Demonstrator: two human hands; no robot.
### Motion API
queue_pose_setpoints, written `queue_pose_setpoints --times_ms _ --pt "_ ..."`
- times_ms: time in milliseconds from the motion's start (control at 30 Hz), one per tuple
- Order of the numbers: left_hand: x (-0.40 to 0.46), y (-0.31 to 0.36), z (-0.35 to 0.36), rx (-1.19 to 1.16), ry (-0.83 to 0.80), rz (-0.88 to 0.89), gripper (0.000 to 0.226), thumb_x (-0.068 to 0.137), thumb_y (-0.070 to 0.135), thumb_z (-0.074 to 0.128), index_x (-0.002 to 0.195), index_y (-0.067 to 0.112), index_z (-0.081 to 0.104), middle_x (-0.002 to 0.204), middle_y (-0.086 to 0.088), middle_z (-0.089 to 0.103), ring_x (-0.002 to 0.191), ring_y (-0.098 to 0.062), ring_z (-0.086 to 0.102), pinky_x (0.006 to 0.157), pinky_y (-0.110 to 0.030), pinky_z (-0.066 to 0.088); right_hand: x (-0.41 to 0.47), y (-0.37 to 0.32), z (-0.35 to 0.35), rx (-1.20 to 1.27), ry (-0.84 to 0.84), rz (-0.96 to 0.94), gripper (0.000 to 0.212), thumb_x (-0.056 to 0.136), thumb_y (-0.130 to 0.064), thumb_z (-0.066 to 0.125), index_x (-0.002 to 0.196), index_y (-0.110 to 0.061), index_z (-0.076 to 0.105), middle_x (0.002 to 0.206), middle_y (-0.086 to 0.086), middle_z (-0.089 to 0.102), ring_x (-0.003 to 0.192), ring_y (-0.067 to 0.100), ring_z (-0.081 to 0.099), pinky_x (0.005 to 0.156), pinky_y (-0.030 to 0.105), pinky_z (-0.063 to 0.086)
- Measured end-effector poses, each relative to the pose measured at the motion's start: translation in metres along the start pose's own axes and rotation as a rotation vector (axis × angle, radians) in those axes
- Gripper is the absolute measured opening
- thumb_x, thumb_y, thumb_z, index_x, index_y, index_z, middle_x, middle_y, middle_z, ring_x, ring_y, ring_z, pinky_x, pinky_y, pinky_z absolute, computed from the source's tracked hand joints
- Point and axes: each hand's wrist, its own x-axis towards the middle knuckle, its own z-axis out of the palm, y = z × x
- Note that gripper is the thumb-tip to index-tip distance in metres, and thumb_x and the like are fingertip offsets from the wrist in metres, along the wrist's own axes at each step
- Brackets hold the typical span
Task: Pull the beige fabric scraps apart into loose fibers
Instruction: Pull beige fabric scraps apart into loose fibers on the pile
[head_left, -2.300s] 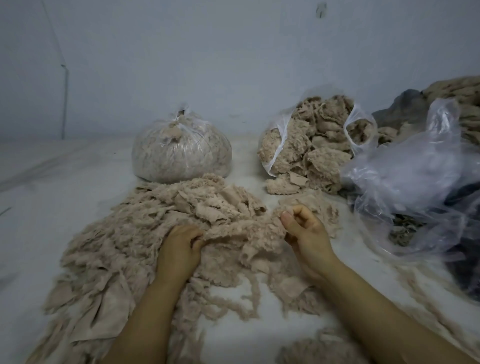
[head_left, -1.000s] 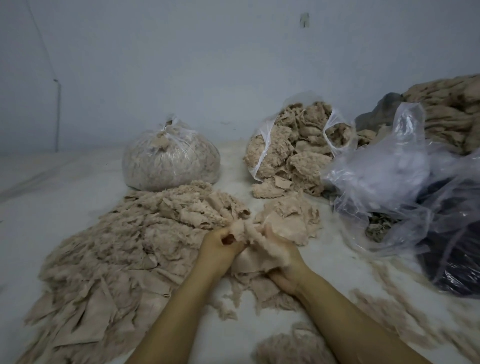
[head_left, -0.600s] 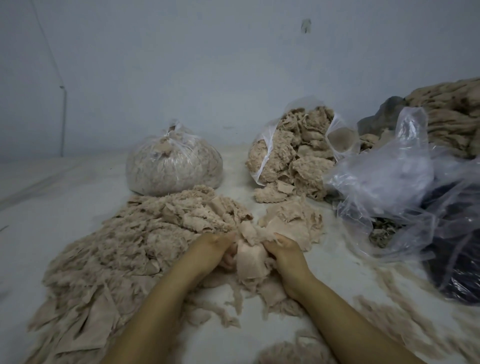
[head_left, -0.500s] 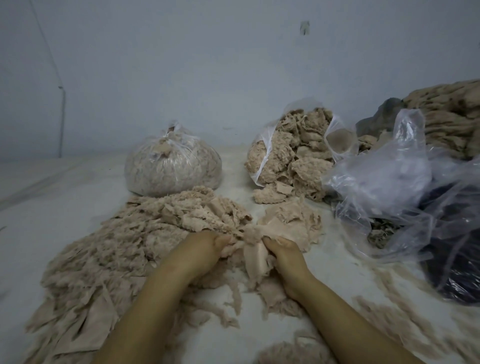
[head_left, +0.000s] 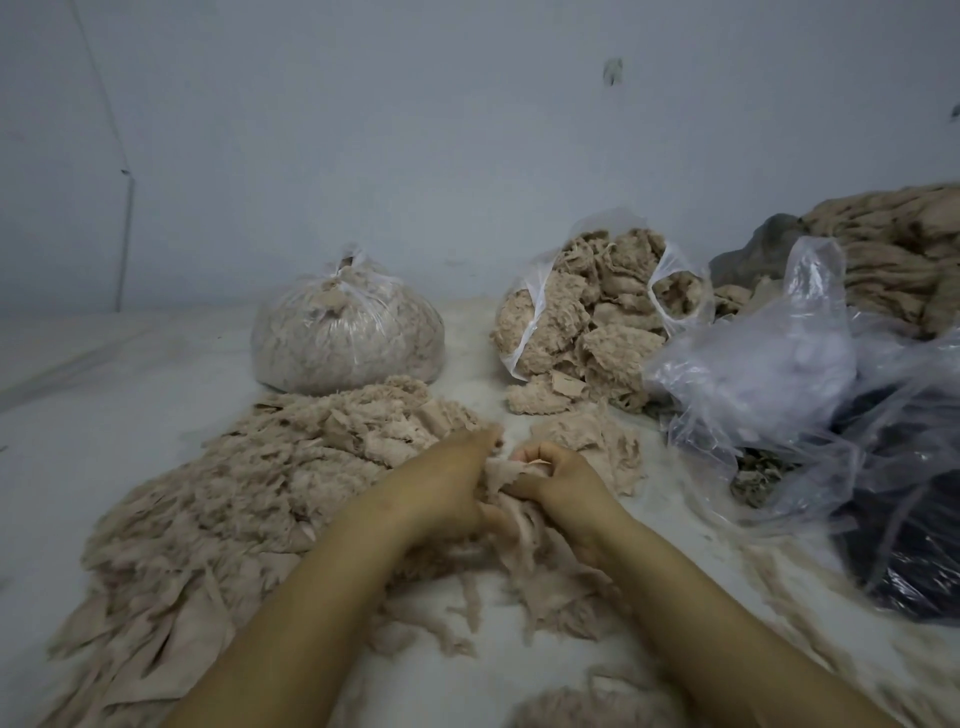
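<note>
A wide heap of beige fabric scraps (head_left: 249, 499) covers the white surface on the left. At its right edge my left hand (head_left: 447, 488) and my right hand (head_left: 563, 480) sit close together, both gripping one beige scrap (head_left: 501, 475) bunched between them. Frayed fibers (head_left: 530, 577) hang and lie under the hands. A smaller beige clump (head_left: 597, 441) lies just beyond my right hand.
A tied clear bag of fibers (head_left: 348, 332) stands behind the heap. An open bag of scraps (head_left: 587, 317) lies at back centre-right. Crumpled clear plastic (head_left: 779, 374) over a dark bag (head_left: 914, 551) fills the right. More beige fabric (head_left: 893, 249) is stacked far right. Fibers (head_left: 582, 706) lie near me.
My hands came off the heap, met over one scrap and have drawn closer together on it, bunching it tighter. The view shifted slightly.
</note>
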Motion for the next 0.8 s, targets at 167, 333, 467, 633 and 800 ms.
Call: queue_pose_setpoints --times_ms 167,333,467,633,800 --pt "0.003 -0.022 0.046 -0.721 0.335 -0.044 0.02 0.09 -0.005 0.05 0.099 0.006 0.065 0.092 -0.007 0.066 0.084 -0.02 0.058 0.071 -0.024 0.045 -0.002 0.003 -0.004 0.053 0.041 0.06 0.02 0.085 0.004 0.063 0.074 -0.012 0.056 0.061 0.002 0.055 0.049 0.008 0.052 0.044 0.021 0.044" --pt "0.002 -0.018 0.055 -1.2 0.258 -0.191 0.009 0.091 0.009 0.057 0.089 0.01 0.066 0.082 -0.008 0.066 0.065 -0.012 0.061 0.057 -0.018 0.048 -0.001 0.014 -0.004 0.111 0.121 0.103 0.03 0.092 -0.005 0.056 0.065 -0.016 0.056 0.058 0.0 0.055 0.05 0.012 0.051 0.045 0.02 0.041" --pt "0.007 -0.009 0.065 -1.001 0.452 -0.193 0.025 0.092 0.005 0.055 0.115 0.013 0.053 0.078 -0.001 0.06 0.062 -0.006 0.056 0.055 -0.011 0.044 0.0 0.022 0.013 0.071 0.199 0.075 0.025 0.095 -0.007 0.045 0.072 -0.012 0.051 0.065 0.008 0.052 0.057 0.018 0.048 0.054 0.03 0.041" --pt "0.012 -0.009 0.071 -1.195 0.623 -0.334 0.032 0.099 0.023 0.044 0.116 -0.003 0.052 0.068 -0.002 0.048 0.055 -0.01 0.049 0.052 -0.02 0.047 0.003 0.022 0.019 -0.009 0.348 -0.068 0.024 0.098 -0.018 0.047 0.077 -0.01 0.054 0.075 0.009 0.058 0.071 0.021 0.054 0.07 0.036 0.046" --pt "0.005 0.001 0.072 -1.25 0.312 -0.152 0.054 0.068 0.055 0.07 0.112 0.027 0.055 0.098 0.003 0.07 0.09 -0.012 0.069 0.075 -0.023 0.055 0.003 0.016 0.016 -0.45 0.358 -0.228 0.032 0.089 -0.037 0.06 0.062 -0.02 0.057 0.057 -0.005 0.059 0.059 0.01 0.055 0.057 0.026 0.042"
